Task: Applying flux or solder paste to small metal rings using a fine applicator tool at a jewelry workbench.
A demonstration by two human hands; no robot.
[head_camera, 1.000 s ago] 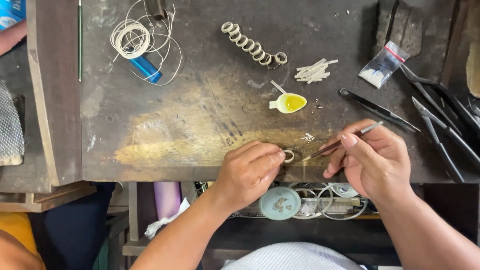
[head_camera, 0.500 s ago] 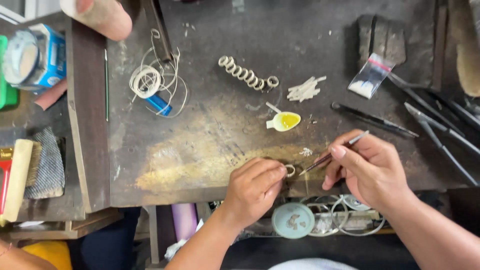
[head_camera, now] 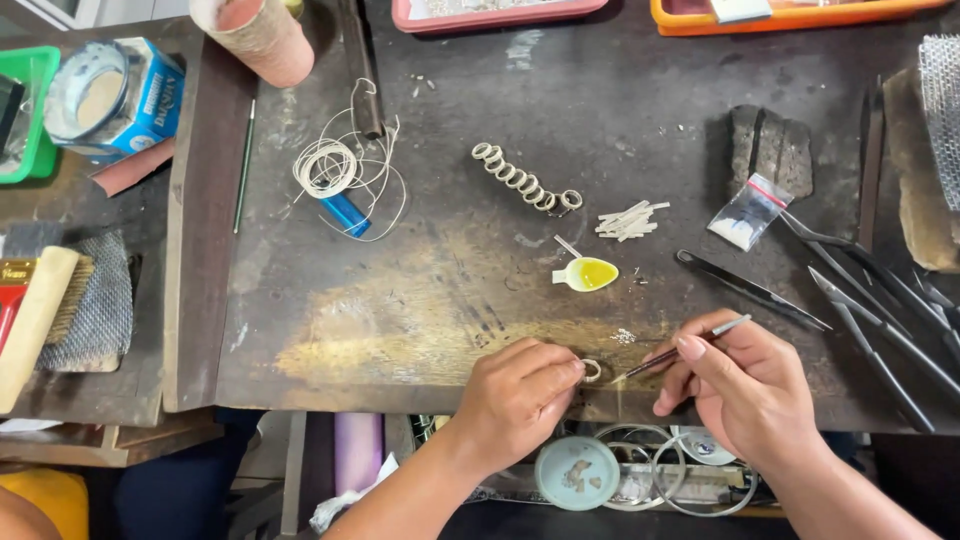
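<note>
Scuffed dark bench (head_camera: 420,320), worn pale at the front edge.
A ring (head_camera: 591,370) is pinched in the left hand (head_camera: 515,400); a thin tool (head_camera: 680,352) is gripped by the right hand (head_camera: 745,385).

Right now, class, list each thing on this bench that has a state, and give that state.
left hand: pinching the small ring
right hand: gripping the thin tool, tip at the ring
yellow spoon: filled with liquid
wire coil: wound, ends loose
black tweezers: lying unused
</note>
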